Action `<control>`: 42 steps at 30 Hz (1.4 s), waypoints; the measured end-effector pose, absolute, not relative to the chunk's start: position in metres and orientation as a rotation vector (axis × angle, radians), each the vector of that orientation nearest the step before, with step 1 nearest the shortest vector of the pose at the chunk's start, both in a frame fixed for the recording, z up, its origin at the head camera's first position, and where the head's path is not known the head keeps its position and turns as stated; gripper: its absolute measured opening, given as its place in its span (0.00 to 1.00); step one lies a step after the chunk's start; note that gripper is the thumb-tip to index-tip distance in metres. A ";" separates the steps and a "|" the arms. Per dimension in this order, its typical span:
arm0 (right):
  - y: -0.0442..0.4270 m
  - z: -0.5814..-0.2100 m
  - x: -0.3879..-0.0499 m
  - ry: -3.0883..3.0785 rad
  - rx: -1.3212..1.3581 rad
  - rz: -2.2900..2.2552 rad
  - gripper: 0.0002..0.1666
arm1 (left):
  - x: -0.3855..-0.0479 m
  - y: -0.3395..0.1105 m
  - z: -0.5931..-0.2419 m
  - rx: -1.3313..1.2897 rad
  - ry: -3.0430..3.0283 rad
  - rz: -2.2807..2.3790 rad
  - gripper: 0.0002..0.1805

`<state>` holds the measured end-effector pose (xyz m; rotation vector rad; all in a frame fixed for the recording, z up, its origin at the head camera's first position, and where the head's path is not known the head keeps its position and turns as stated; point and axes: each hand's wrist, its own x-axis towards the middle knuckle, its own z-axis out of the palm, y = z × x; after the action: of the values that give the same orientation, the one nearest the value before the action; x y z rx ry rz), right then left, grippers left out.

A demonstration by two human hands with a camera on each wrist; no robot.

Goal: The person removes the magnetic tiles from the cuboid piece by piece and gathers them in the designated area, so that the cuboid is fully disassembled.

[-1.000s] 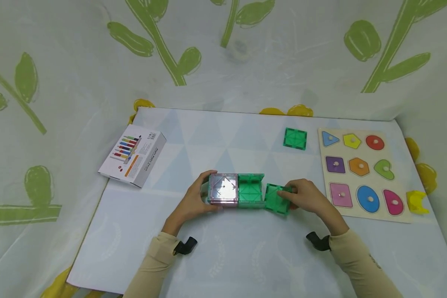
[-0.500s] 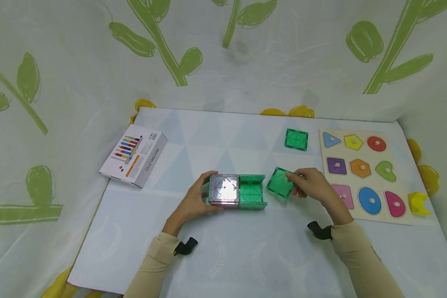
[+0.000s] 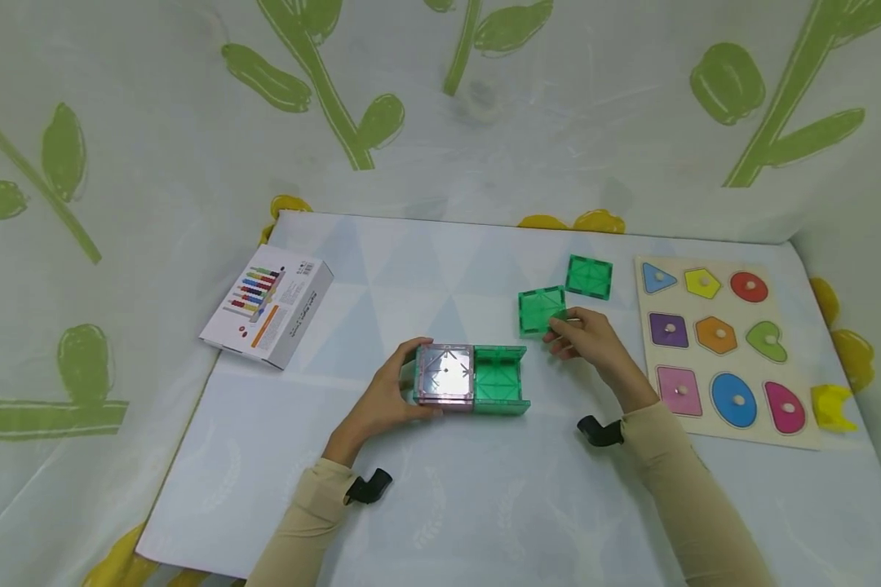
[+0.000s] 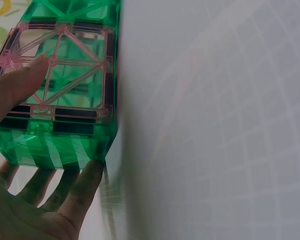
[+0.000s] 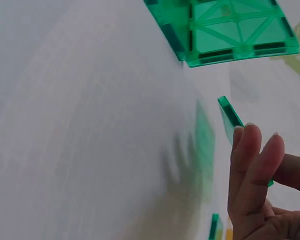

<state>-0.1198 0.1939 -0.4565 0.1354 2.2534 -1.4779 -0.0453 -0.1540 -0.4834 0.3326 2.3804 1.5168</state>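
Observation:
A box-shaped build of magnetic tiles (image 3: 499,379) lies mid-table, its right part green and uncovered on top. Over its left part sits a pale pink clear tile (image 3: 445,375). My left hand (image 3: 382,403) grips the left end of the build; in the left wrist view the thumb (image 4: 20,82) lies over the pink tile and the fingertips touch the green end wall. Beyond the build, my right hand (image 3: 591,342) pinches a green square magnetic tile (image 3: 539,310) by its near right corner. Another green magnetic tile (image 3: 589,277) lies just behind it.
A wooden shape puzzle board (image 3: 675,346) with knobbed pieces is on the right, with a yellow crescent-like piece (image 3: 833,408) at its edge. A white box with a printed bead toy (image 3: 267,306) sits at the back left.
My right hand has carried the green magnetic tile away from the build's right end, back and leftward, near the loose tile. My left hand has kept its grip on the build.

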 end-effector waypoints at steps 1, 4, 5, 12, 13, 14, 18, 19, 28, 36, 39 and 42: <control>0.192 -0.458 -0.122 2.254 0.151 -1.488 0.25 | -0.045 -0.154 -0.483 0.330 2.382 1.513 0.60; 0.187 -0.462 -0.130 2.257 0.199 -1.506 0.26 | -0.045 -0.154 -0.483 0.326 2.393 1.505 0.60; 0.186 -0.463 -0.133 2.256 0.217 -1.510 0.26 | -0.045 -0.154 -0.482 0.327 2.394 1.505 0.60; 0.181 -0.470 -0.150 2.247 0.337 -1.533 0.24 | -0.045 -0.153 -0.482 0.327 2.357 1.528 0.59; 0.181 -0.471 -0.152 2.237 0.353 -1.540 0.25 | -0.045 -0.153 -0.482 0.327 2.356 1.528 0.59; 0.180 -0.472 -0.154 2.228 0.372 -1.546 0.25 | -0.046 -0.153 -0.482 0.328 2.357 1.526 0.59; 0.179 -0.475 -0.161 2.191 0.447 -1.567 0.28 | -0.045 -0.154 -0.483 0.326 2.366 1.523 0.59; 0.179 -0.475 -0.163 2.187 0.463 -1.571 0.28 | -0.045 -0.154 -0.483 0.324 2.365 1.525 0.59; 0.173 -0.474 -0.171 2.248 0.482 -1.509 0.29 | -0.043 -0.154 -0.483 0.316 2.352 1.530 0.59; 0.172 -0.476 -0.177 2.376 0.431 -1.402 0.30 | -0.044 -0.154 -0.486 0.317 2.352 1.535 0.59; 0.174 -0.476 -0.179 2.424 0.397 -1.365 0.31 | -0.044 -0.154 -0.485 0.327 2.347 1.545 0.59; 0.175 -0.477 -0.180 2.453 0.381 -1.339 0.31 | -0.045 -0.154 -0.483 0.328 2.341 1.557 0.59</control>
<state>-0.1804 0.1750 -0.4770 0.3809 2.4526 -1.3388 -0.0447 -0.1541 -0.4833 0.3278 2.3409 1.5569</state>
